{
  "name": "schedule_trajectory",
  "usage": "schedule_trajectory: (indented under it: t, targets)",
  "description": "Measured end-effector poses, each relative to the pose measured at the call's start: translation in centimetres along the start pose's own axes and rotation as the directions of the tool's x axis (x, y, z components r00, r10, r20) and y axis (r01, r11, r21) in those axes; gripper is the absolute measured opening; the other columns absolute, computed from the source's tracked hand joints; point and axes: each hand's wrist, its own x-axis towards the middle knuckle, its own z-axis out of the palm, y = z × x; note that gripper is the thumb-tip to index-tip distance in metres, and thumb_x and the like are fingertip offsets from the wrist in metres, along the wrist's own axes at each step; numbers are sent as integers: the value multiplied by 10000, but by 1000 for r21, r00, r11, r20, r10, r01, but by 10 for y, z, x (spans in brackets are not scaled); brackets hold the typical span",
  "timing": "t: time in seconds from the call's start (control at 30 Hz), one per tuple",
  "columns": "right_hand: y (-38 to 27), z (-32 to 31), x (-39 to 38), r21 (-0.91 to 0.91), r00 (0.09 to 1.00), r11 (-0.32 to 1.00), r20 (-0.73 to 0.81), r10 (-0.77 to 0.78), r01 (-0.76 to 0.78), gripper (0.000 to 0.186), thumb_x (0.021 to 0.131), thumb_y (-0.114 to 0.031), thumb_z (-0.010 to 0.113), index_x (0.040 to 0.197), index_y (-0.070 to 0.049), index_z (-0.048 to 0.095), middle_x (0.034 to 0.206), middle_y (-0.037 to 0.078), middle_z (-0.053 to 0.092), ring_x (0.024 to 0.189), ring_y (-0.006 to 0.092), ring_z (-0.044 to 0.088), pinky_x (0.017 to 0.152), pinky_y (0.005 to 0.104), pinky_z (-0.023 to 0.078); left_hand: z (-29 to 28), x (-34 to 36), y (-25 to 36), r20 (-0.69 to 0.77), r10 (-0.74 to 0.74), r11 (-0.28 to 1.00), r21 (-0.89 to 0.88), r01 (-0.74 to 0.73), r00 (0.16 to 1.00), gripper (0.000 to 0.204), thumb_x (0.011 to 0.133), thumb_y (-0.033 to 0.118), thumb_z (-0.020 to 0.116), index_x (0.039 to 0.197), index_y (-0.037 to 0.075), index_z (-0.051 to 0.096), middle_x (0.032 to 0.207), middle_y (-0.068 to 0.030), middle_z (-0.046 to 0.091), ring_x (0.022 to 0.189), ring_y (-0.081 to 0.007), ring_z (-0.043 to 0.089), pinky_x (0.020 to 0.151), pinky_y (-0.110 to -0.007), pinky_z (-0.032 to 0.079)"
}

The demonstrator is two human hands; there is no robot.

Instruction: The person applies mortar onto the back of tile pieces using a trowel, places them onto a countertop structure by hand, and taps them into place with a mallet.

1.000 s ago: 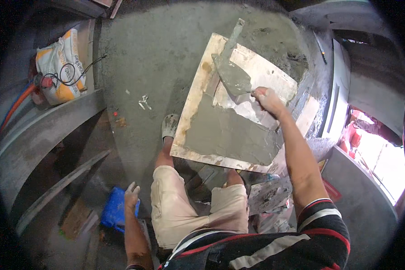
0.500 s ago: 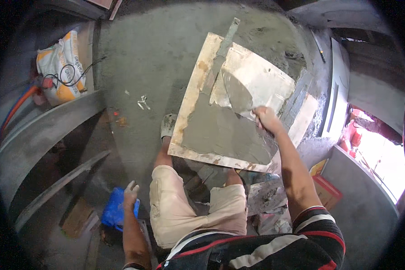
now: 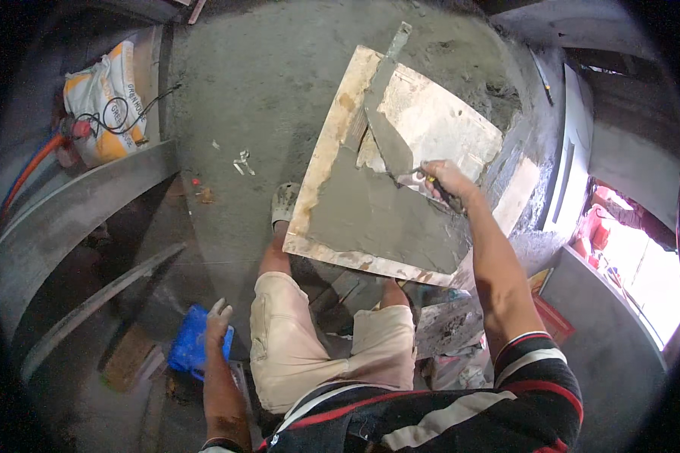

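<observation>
My right hand (image 3: 449, 180) is closed round the dark handle of a trowel (image 3: 389, 143). The trowel's long blade, coated in grey, lies over the upper middle of a pale board (image 3: 438, 106). Wet grey mortar (image 3: 389, 219) covers the board's lower and middle part, and its upper right is mostly bare. A narrow mortar-smeared strip (image 3: 394, 49) sticks out past the board's far edge. My left hand (image 3: 217, 321) hangs low at the left, its fingers partly spread and nothing visible in them. Just beside and under it is a blue plastic container (image 3: 189, 340).
Grey cement floor (image 3: 234, 90) spreads beyond the board. A white and orange sack (image 3: 102, 106) with a black cord leans at the far left. Curved-looking grey slabs (image 3: 83, 211) stand at the left. A rough grey block (image 3: 446, 328) lies near my legs, and a red box (image 3: 553, 321) at the right.
The trowel blade has swung up and to the left and now appears narrower, tilted more on edge. My right hand has turned slightly and shows more of the handle. My left hand has barely moved.
</observation>
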Motion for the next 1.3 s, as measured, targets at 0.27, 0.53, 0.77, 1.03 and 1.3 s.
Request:
schedule_trajectory:
  t: [0.27,0.53,0.77,1.03,1.3]
  targets:
    - [18,36,-33,-315,994,944,-9,-112,103,288,1002,-223,558,898,-3,712,654,47,639,510,142,574,529,336,476,2,-6,27,-1,-11,1000,12,11,1000,622,979,293,641,1497,-31,526,1517,-239,558,1422,-339,524,1181,-404,395]
    - [28,31,-105,62,940,993,-333,-73,99,236,1017,-219,559,968,-56,723,730,0,654,602,103,580,536,284,471,6,18,-16,62,39,999,5,-39,997,608,994,253,625,1512,-41,503,1536,-237,536,1399,-331,537,1159,-408,410]
    - [257,93,-229,-80,481,991,-868,-122,107,270,994,-276,623,1070,-29,703,936,238,722,844,412,718,757,494,563,-5,11,37,166,59,985,150,-84,984,570,1018,255,608,1513,-8,506,1309,-178,641,1071,-234,640,847,-367,546]
    - [605,185,-365,716,90,617,-626,774,-327,405,963,-371,662,1028,22,737,990,285,734,974,500,699,871,564,546,23,-29,185,157,100,957,255,-139,982,654,1039,306,584,1608,59,377,1358,-156,611,1215,-312,589,983,-502,466]
    - [737,219,-431,675,86,461,-511,856,-576,463,972,-416,622,1066,19,748,1066,252,753,1039,455,714,912,537,562,206,-81,266,349,185,812,473,-343,919,613,1002,312,613,1546,53,497,1265,-98,627,1082,-201,579,887,-371,458]
